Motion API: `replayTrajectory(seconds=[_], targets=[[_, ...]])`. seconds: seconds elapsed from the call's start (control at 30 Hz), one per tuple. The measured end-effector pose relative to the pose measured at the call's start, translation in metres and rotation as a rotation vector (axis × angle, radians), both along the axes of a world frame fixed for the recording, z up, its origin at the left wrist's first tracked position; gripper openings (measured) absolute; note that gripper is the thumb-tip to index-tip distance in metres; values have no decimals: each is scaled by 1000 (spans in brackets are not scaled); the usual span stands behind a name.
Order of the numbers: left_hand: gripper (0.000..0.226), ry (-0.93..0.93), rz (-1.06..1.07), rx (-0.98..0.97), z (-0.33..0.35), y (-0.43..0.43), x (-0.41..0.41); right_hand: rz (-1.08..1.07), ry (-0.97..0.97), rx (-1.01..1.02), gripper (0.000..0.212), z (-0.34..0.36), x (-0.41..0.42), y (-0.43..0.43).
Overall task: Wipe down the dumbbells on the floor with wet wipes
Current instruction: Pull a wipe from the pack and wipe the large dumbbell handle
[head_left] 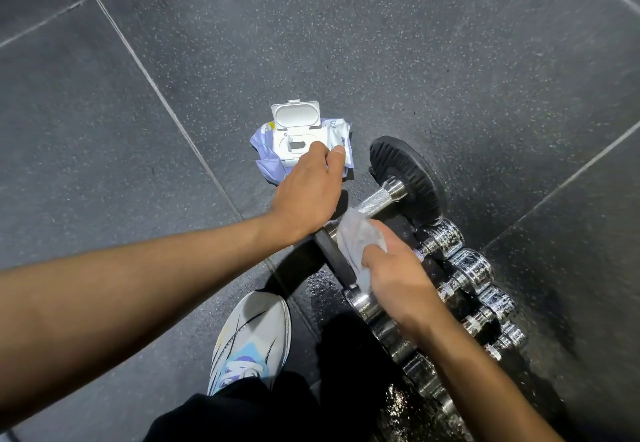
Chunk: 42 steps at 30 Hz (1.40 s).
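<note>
A purple and white wet wipes pack (268, 150) lies on the floor with its white lid flipped open. My left hand (306, 187) rests on the pack's near right side, fingers and thumb pinching its wrapper. My right hand (394, 277) holds a crumpled white wet wipe (356, 240) against the handle of a large dumbbell (403, 178) with black round plates and a knurled chrome bar. A row of several small chrome dumbbells (464, 268) lies beside it, running toward the lower right.
The floor (415, 60) is dark speckled rubber tile with pale seams. My left foot in a white and blue sneaker (249, 341) stands just left of the dumbbells. A wet sheen shows on the floor around the chrome dumbbells.
</note>
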<state>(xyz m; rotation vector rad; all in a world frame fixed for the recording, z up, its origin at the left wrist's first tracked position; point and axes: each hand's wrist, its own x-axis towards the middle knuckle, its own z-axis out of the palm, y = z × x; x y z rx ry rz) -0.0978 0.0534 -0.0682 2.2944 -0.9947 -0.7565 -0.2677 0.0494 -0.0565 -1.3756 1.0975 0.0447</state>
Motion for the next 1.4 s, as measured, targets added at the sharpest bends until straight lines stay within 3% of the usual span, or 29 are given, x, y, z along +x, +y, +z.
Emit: replayTrajectory(seconds=[0.2, 0.47, 0.57, 0.63, 0.73, 0.8, 0.97, 1.03, 1.17, 1.4], targets=[[32, 16, 19, 15, 8, 1, -5, 211, 52, -168, 45, -6, 10, -4], [33, 2, -8, 16, 7, 0, -2, 222, 156, -268, 40, -9, -24, -12], [30, -24, -38, 23, 9, 2, -4, 62, 208, -200, 37, -13, -29, -24], [33, -22, -34, 16, 9, 2, -4, -139, 132, -134, 34, -9, -28, -30], [34, -20, -36, 26, 9, 2, -4, -278, 9, -213, 32, 1, -21, -33], [34, -8, -25, 21, 10, 2, -4, -163, -38, -296, 36, 4, -13, -29], [32, 15, -3, 12, 12, 1, -6, 438, -23, -459, 56, -6, 5, -18], [33, 14, -3, 12, 11, 1, -6, 524, 1, -462, 54, -8, 5, -15], [29, 26, 1, 19, 13, 1, -7, 387, 13, -427, 49, -11, -9, -10], [30, 63, 34, 19, 10, 0, -6, 120, 103, -125, 42, -9, -13, 1]])
